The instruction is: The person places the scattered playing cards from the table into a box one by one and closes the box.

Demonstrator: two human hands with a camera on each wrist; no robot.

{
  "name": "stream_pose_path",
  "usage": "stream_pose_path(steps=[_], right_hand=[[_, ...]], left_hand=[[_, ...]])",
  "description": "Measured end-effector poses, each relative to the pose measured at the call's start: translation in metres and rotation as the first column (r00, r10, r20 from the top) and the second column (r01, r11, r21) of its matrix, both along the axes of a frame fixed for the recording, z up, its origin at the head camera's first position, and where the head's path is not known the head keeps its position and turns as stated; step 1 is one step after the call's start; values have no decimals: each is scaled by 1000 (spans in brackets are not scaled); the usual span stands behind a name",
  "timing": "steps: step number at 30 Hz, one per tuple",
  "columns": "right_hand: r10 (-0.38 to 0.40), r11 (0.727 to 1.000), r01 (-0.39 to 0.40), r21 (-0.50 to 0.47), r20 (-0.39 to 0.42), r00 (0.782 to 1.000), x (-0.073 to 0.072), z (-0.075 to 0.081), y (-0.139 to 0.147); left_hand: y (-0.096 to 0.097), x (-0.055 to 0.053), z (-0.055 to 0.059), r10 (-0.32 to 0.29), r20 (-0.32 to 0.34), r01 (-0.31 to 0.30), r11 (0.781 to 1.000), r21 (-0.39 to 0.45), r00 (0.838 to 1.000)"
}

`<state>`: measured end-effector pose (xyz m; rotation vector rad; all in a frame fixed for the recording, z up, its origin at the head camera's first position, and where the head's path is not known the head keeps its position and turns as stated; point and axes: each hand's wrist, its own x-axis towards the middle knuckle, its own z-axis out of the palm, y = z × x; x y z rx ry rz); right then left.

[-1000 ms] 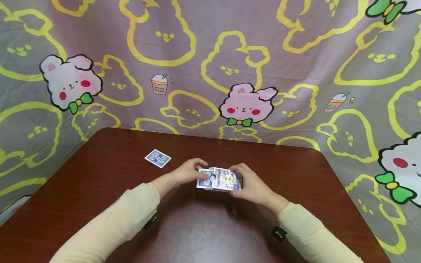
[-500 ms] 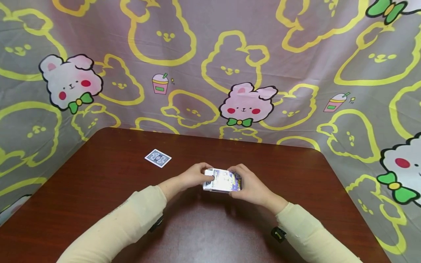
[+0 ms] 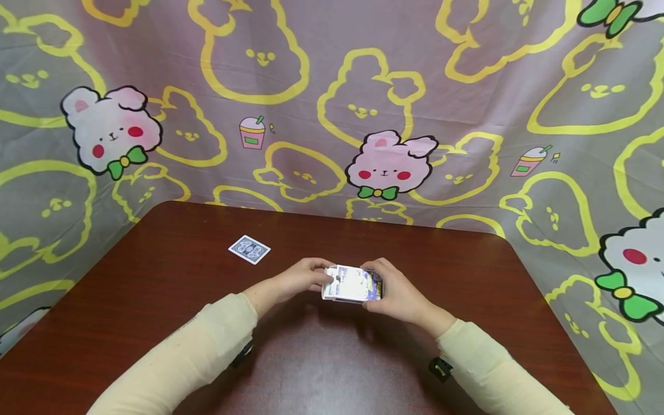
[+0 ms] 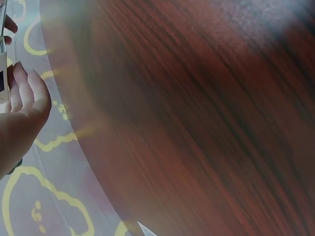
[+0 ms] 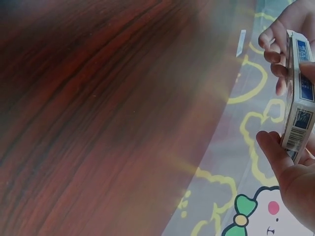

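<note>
My right hand point(image 3: 396, 291) grips a playing card box point(image 3: 358, 285) around its right end, thumb at the near side and fingers at the far side. Glare washes out much of its purple printed top. At the box's left end, my left hand point(image 3: 303, 275) pinches it, thumb on top and fingers curled behind. In the right wrist view the card box point(image 5: 300, 105) shows its narrow side with a barcode. Only a sliver of the card box point(image 4: 3, 78) enters the left wrist view, beside my left hand point(image 4: 24, 108). The cards inside are mostly hidden.
A single playing card point(image 3: 249, 249) lies face down on the brown wooden table point(image 3: 181, 265), left of and beyond the hands. A grey curtain point(image 3: 290, 69) printed with cartoon animals hangs behind the table and along its sides.
The cards that stuck out of the box's left end have slid right into it, pushed by my left hand. That hand then shifted slightly left; the right hand stayed nearly still.
</note>
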<state>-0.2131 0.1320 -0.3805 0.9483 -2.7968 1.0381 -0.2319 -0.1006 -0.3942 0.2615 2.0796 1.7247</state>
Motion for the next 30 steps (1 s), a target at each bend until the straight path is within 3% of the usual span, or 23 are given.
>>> stream_pose_path(steps=[9,12,17,20,22,23,24,25,27,29,30], right_hand=[[7,1000,-7,0,-5,1000,0,-1,0],[0,1000,0,-1,-13,1000,0,-1,1],[-8,1000,7,-4,-49,999,-1,-2,3],[-16,1000,16,-1,-54,998,0,-2,5],[-22,1000,22,4,-51,998,0,-2,6],[-25,1000,25,7,-49,999,0,-3,7],[-26,1000,27,9,-47,999,0,-3,8],[-27,1000,28,9,-46,999,0,-3,8],[-25,1000,26,12,-48,999,-1,-3,9],[-21,1000,22,13,-49,999,0,-3,9],[-20,1000,21,12,-48,999,0,-4,9]], left_hand=[[11,0,0,22,-29,-24,998,-64,999],[12,-1,-1,30,-6,-31,998,-56,1000],[1,-4,-2,-21,22,21,999,-29,1000],[-16,-7,0,-38,-53,31,993,-115,998],[-31,-11,1,-26,-183,-22,966,-259,983],[-40,-13,0,-39,-270,-61,934,-352,962],[-50,-16,0,-58,-350,-114,886,-450,935],[-59,-18,-1,-86,-425,-176,823,-540,901],[-77,-22,-4,-160,-522,-301,663,-686,838],[-93,-25,-10,-249,-524,-349,512,-785,814],[-99,-25,-12,-283,-505,-353,449,-821,815]])
